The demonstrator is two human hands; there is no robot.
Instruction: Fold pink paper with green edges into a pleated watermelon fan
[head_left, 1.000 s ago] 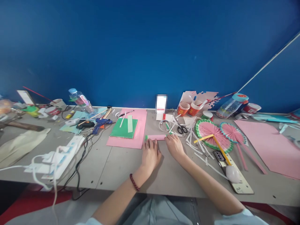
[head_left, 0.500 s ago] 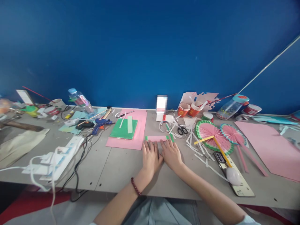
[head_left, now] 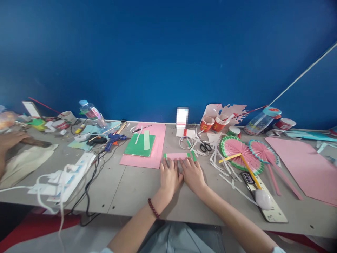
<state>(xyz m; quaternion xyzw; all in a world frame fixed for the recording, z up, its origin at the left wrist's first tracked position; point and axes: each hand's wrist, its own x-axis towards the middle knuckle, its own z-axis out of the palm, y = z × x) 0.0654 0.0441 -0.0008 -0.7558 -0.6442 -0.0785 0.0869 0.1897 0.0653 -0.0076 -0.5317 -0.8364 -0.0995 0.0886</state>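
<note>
A plain blue wall [head_left: 147, 59] is standing behind a long grey tabletop [head_left: 139, 196] that is carrying paper, tools and cups. Near its front edge, a short pink paper strip with green ends [head_left: 177, 155] is lying crosswise just beyond the person's fingertips.

The left hand [head_left: 170, 177], with a dark red beaded bracelet [head_left: 153, 208] circling its wrist, is resting palm down, its fingers reaching forward to the strip's near edge. The right hand [head_left: 193, 175] is lying close beside it in the same pose, its fingertips at the strip's right part. Both hands are spreading flat, pressing rather than gripping. A small green paper piece [head_left: 194, 155] is lying just beyond the right fingers.

To the left, a square green paper stack [head_left: 137, 149] is sitting on a large pink paper sheet [head_left: 161, 135], and a blue glue gun [head_left: 114, 138] is lying farther left. To the right, black-handled scissors [head_left: 205, 147] are lying near scattered white paper strips [head_left: 214, 158], and a round pink pleated paper fan with a green rim [head_left: 230, 147] is overlapping a smaller blue-rimmed one [head_left: 263, 151]. Two red paper cups [head_left: 207, 123] are standing towards the wall. At the far left, a co-worker's hand [head_left: 10, 140] is resting by a brown wooden handle [head_left: 38, 142]; its grip cannot be told.
</note>
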